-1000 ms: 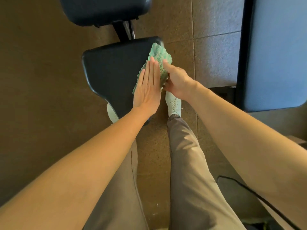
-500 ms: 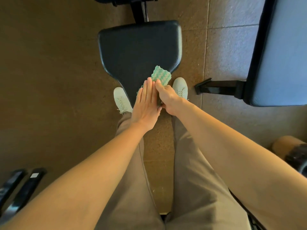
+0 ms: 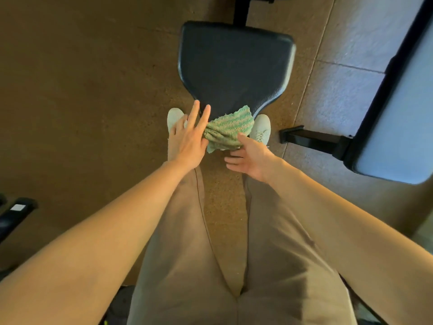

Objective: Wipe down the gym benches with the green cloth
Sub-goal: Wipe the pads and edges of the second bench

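Where the hands meet: low at 12 o'clock from the picture's centre, over the narrow near end of a gym bench seat.
Left hand (image 3: 187, 144): fingers (image 3: 195, 112) straight and spread, pointing to 12 o'clock; the thumb side touches the bunched edge of the cloth; whether the hidden thumb pinches it cannot be told.
Right hand (image 3: 254, 158): relaxed, fingers loosely curled towards 9 o'clock and clasping nothing; thumb tip touches the cloth's near edge.
Green cloth (image 3: 230, 130): striped terry, crumpled, between the two hands, covering the tip of the seat pad.
Black seat pad (image 3: 234, 66): at 12 o'clock from the cloth, widening away from the person; black post (image 3: 240, 12) beyond it.
White shoes: left shoe (image 3: 174, 116) at 9 o'clock of the cloth, right shoe (image 3: 262, 129) at 3 o'clock.
Tan trousers (image 3: 269, 242): at 6 o'clock, below both forearms.
Blue bench pad (image 3: 398, 113): at 3 o'clock, well apart; black frame foot (image 3: 314, 139) juts towards the shoes.
Speckled floor (image 3: 82, 90): under everything.
Dark equipment (image 3: 14, 212): at 8 o'clock, frame edge, unclear.
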